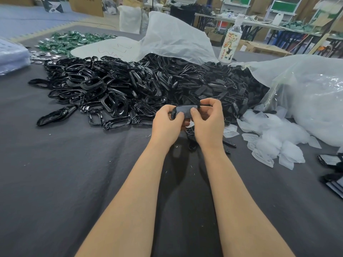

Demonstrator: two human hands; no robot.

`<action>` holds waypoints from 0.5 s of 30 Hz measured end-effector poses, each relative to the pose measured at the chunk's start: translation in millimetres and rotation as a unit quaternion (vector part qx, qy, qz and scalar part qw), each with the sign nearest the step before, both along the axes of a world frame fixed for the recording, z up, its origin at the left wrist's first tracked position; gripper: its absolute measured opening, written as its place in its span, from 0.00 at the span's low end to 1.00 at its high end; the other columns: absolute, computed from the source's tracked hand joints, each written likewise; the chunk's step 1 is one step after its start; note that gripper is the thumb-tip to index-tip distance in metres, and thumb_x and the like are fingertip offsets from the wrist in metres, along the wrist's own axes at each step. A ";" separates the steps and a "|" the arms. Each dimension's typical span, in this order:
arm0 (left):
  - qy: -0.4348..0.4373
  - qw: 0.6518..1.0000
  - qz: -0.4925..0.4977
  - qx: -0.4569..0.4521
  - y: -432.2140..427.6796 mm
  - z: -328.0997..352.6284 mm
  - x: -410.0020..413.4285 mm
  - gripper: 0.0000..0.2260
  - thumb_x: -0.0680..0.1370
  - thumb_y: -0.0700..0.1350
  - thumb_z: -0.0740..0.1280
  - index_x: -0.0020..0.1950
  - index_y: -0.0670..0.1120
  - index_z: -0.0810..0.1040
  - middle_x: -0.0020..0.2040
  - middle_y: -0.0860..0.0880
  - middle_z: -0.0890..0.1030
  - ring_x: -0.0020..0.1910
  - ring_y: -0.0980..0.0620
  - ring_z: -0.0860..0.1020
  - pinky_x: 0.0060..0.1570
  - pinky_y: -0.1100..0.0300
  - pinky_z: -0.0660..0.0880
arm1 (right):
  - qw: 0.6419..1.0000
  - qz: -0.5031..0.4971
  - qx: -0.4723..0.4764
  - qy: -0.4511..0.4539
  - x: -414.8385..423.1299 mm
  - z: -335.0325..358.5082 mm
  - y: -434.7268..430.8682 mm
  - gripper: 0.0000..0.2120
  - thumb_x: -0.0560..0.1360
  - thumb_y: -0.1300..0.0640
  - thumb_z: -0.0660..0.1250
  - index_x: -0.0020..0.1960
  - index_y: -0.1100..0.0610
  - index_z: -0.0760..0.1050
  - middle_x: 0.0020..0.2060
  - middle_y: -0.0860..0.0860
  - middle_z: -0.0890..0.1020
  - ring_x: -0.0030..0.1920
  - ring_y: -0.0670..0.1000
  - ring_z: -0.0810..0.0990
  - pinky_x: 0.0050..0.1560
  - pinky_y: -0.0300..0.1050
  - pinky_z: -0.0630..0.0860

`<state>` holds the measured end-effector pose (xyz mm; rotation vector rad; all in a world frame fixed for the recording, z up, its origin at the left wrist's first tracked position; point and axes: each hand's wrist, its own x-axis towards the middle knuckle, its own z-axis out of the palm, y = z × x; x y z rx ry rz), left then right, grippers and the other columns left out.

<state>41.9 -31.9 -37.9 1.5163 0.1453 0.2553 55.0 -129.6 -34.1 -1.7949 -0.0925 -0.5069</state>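
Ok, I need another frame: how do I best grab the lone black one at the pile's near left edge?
I'd pinch the black frame by its near long rail from above, over the bare cloth: it lies flat, the pile behind it.

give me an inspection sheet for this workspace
surface: dark cloth, a few light specks on it
job's things: black part held above the cloth; pile of frames behind it
clutter: green boards, bottle, white sack, clear bags
hands: left hand and right hand both pinch the black part
cables: nothing seen
surroundings: boxes and tables at the back
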 end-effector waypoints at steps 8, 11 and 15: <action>0.002 1.000 -0.014 0.005 1.1 0.3 0.0 0.07 0.80 0.38 0.63 0.49 0.50 0.74 0.39 0.51 0.83 0.34 0.59 0.82 0.49 0.55 0.81 | 0.958 0.073 0.226 0.158 7.8 1.2 -5.5 0.09 0.77 0.65 0.65 0.55 0.68 0.77 0.45 0.58 0.83 0.43 0.51 0.82 0.43 0.38 0.80; 0.003 1.000 -0.014 0.017 1.3 1.3 -1.2 0.07 0.80 0.38 0.64 0.49 0.51 0.74 0.40 0.50 0.83 0.36 0.57 0.83 0.50 0.54 0.81 | 0.955 0.081 0.237 0.160 7.8 1.5 -5.7 0.05 0.78 0.65 0.64 0.49 0.64 0.78 0.40 0.55 0.83 0.39 0.48 0.82 0.41 0.38 0.80; 0.000 0.999 -0.019 0.034 -0.7 1.4 -2.1 0.08 0.80 0.38 0.63 0.47 0.52 0.73 0.41 0.48 0.83 0.35 0.56 0.83 0.49 0.53 0.81 | 0.965 0.066 0.200 0.158 8.9 -0.4 -5.2 0.05 0.78 0.65 0.63 0.46 0.62 0.78 0.38 0.54 0.82 0.37 0.49 0.81 0.44 0.43 0.79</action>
